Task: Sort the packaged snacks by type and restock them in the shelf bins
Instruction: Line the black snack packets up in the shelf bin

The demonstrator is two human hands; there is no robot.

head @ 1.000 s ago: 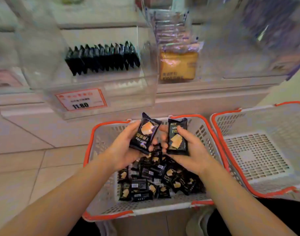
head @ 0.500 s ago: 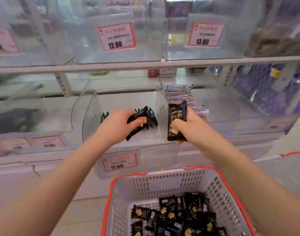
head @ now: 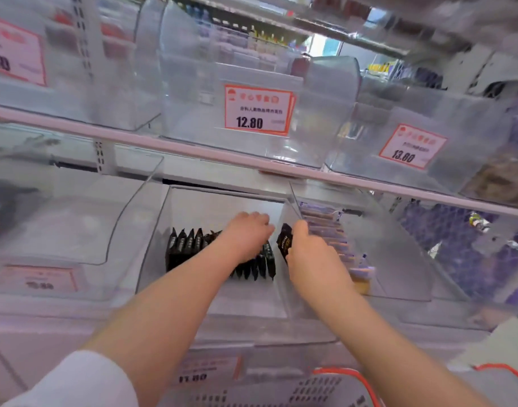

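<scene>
Two hands reach into the clear bin (head: 152, 259) on the lower shelf, where a row of black snack packets (head: 190, 248) stands upright on edge. The left hand (head: 246, 235) lies on top of the row with its knuckles up — its fingers curl down among the packets, but whether they grip one cannot be told. The right hand (head: 309, 254) grasps a single black packet (head: 284, 242), held upright just beside the right end of the row, near the bin's right wall. In the neighbouring bin to the right stands a row of purple-wrapped packets (head: 331, 239). Above, on the upper shelf, a price tag (head: 257, 110) reads 12.80 — another (head: 412, 147) to its right reads 13.00. A white basket with an orange rim (head: 349, 376) shows at the bottom edge.
</scene>
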